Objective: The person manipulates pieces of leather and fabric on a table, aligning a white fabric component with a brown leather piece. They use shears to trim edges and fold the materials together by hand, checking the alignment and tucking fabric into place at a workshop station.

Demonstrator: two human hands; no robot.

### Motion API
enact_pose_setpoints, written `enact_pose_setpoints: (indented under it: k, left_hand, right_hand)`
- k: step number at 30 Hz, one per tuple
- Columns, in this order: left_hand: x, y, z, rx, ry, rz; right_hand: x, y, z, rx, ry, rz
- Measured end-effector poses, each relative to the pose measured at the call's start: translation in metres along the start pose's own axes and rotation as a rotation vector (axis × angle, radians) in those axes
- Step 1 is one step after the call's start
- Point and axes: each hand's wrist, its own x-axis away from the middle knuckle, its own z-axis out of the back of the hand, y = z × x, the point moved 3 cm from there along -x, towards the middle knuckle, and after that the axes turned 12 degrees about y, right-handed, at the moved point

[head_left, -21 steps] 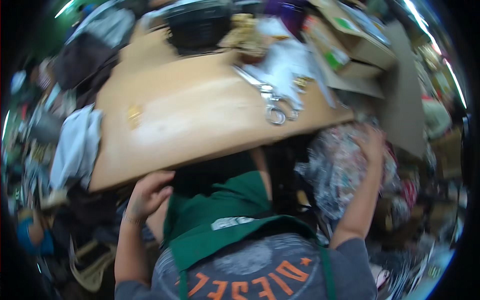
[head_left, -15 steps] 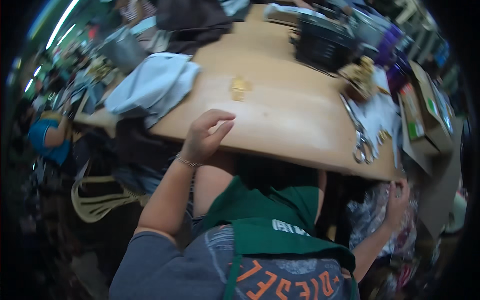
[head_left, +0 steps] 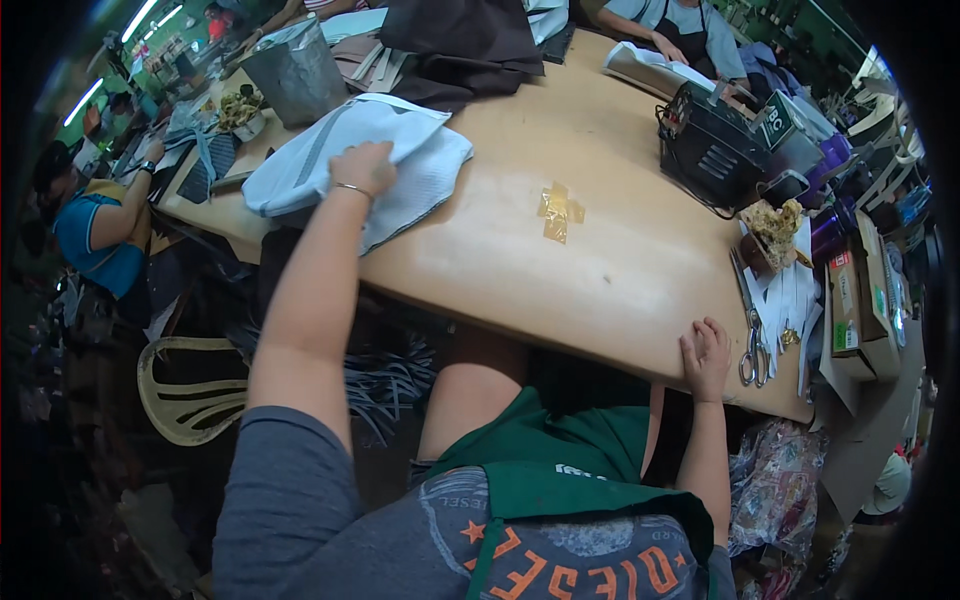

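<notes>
My left hand (head_left: 363, 168) is closed on a pale white-and-grey piece of fabric (head_left: 300, 160), which lies folded at the left of the wooden table (head_left: 480, 240); my palm hides the exact grip. At the table's near right edge rests my right hand (head_left: 706, 355), with fingers slightly apart and nothing in them. Just right of it lie metal scissors (head_left: 752, 335) beside white paper scraps (head_left: 785, 315). A cross of yellowish tape (head_left: 557, 212) is stuck to the tabletop between my hands.
Behind the fabric stand a grey metal bucket (head_left: 295, 75) and dark cloth (head_left: 455, 50). A black box-shaped device (head_left: 708, 140) with a cable sits at the right, near a cardboard box (head_left: 862, 300). Co-workers sit at the far side (head_left: 685, 35) and left (head_left: 95, 225). A plastic chair (head_left: 190, 390) stands lower left.
My left hand has moved left and away from me, from over the table's front edge onto the pale fabric. My right hand has come up from below onto the table edge. The view has shifted.
</notes>
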Motion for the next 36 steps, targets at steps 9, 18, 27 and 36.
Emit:
enact_pose_setpoints:
  k: [9, 18, 27, 36]
  left_hand:
    - [-0.027, -0.075, 0.163, 0.090, 0.959, -0.288]
    - [0.127, 0.034, 0.126, 0.227, 0.617, -1.098]
    - [0.118, 0.135, 0.068, 0.879, 0.229, -0.848]
    - [0.083, 0.337, 0.036, 0.388, 0.262, -1.156]
  right_hand:
    - [0.002, 0.004, -0.002, -0.066, 0.072, 0.009]
    - [0.004, 0.011, 0.000, -0.088, 0.095, 0.036]
    - [-0.032, -0.011, 0.063, -0.395, 0.290, -0.278]
    - [-0.068, -0.072, -0.037, -0.004, -0.267, 0.140]
